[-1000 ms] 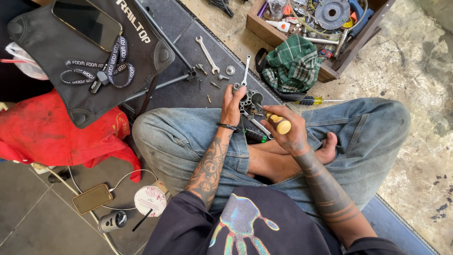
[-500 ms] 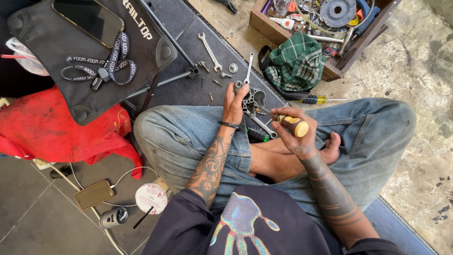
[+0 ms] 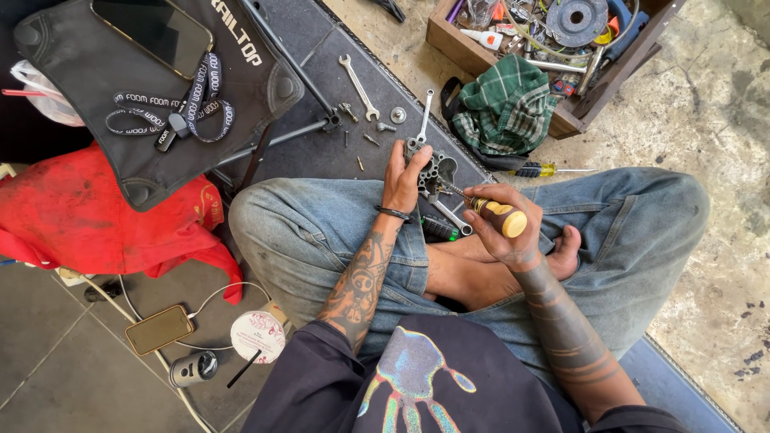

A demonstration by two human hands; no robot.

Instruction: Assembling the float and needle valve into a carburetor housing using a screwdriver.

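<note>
view from above of a person sitting cross-legged on a dark floor mat (image 3: 321,56), in blue jeans, with two tattooed forearms. the left hand (image 3: 403,178) is closed around one grey metal part with round holes (image 3: 434,171), holding it upright just above the left knee. the right hand (image 3: 499,230) is wrapped around one screwdriver with a yellow handle (image 3: 499,215), its thin shaft angled up and left so the tip meets the metal part. one more tool with a dark green grip (image 3: 439,228) rests on the lap below the hands, beside a silver wrench end (image 3: 451,215). on the mat beyond the hands lie two loose wrenches (image 3: 358,85), one lying aslant and one upright, and a few small bolts and one round washer (image 3: 398,115) between them. a second screwdriver with a yellow and black handle (image 3: 539,169) lies by the right knee. one green plaid cloth (image 3: 507,108) sits against one wooden box of mixed tools (image 3: 561,32) at upper right. at left are one black bag (image 3: 144,88) with one phone (image 3: 152,28) and one lanyard on it, and one red cloth (image 3: 80,212). a second phone (image 3: 159,329), one round white disc (image 3: 257,336) and one small black cylinder (image 3: 195,370) lie at lower left.
</note>
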